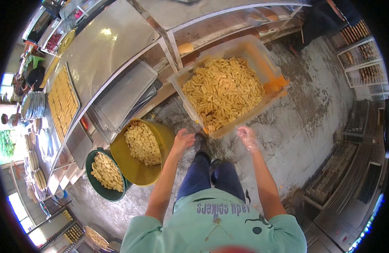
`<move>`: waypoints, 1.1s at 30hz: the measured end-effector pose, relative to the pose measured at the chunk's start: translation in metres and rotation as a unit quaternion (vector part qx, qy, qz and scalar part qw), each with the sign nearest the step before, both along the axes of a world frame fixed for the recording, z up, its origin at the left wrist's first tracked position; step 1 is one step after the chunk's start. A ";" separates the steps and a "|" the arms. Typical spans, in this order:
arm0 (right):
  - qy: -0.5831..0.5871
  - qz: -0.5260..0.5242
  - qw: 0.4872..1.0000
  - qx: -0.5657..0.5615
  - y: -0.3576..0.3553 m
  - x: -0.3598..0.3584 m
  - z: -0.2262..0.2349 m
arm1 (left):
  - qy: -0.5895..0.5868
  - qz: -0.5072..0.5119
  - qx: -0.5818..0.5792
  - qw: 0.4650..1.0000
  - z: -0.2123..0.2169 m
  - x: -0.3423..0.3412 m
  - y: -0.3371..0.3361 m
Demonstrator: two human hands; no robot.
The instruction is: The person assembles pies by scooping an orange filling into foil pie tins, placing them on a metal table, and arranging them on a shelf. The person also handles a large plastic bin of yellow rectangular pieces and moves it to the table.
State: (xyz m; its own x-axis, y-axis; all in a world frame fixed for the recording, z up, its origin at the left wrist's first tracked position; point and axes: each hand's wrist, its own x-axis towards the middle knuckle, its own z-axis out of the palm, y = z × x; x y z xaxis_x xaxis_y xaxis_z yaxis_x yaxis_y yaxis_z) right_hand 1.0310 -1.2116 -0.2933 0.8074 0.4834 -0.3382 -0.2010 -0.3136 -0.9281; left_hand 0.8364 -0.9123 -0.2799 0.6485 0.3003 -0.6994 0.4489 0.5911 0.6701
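My left hand point(182, 139) hangs over the floor with its fingers loosely curled and nothing in it, just right of a yellow bucket point(160, 139) of pale round biscuits. My right hand point(247, 137), in a thin clear glove, is held out with the fingers apart and empty. Both hands hover just short of the near rim of a large clear plastic tub point(262, 63), which is full of yellow finger-shaped snack pieces and sits on the floor in front of my feet.
A green bucket point(95, 181) of the same biscuits stands left of the yellow one. A long steel table point(106, 46) on the left carries a tray of yellow pieces point(63, 101), with empty trays point(123, 92) on its lower shelf. Racks point(363, 59) line the right wall.
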 end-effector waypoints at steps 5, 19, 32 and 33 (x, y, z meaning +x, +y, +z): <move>0.143 0.012 0.980 0.138 -0.007 0.046 -0.126 | 0.144 -0.007 0.109 0.984 -0.205 0.071 0.019; -0.241 0.247 0.839 -0.420 -0.009 0.145 -0.197 | 0.367 0.043 0.328 0.869 -0.274 0.150 0.000; -0.184 0.126 0.916 -0.334 -0.104 0.155 -0.227 | 0.414 0.041 0.385 0.823 -0.269 0.165 -0.018; -0.200 0.113 0.918 -0.324 -0.104 0.158 -0.224 | 0.418 0.038 0.378 0.825 -0.269 0.164 -0.021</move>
State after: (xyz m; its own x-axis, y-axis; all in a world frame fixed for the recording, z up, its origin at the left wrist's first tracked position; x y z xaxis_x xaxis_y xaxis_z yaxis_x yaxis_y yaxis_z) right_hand 1.1888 -1.3158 -0.5168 0.8332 0.4558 -0.3132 0.2532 -0.8179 -0.5166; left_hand 1.0002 -0.9338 -0.5487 -0.0057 0.8735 -0.4867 0.9220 0.1930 0.3357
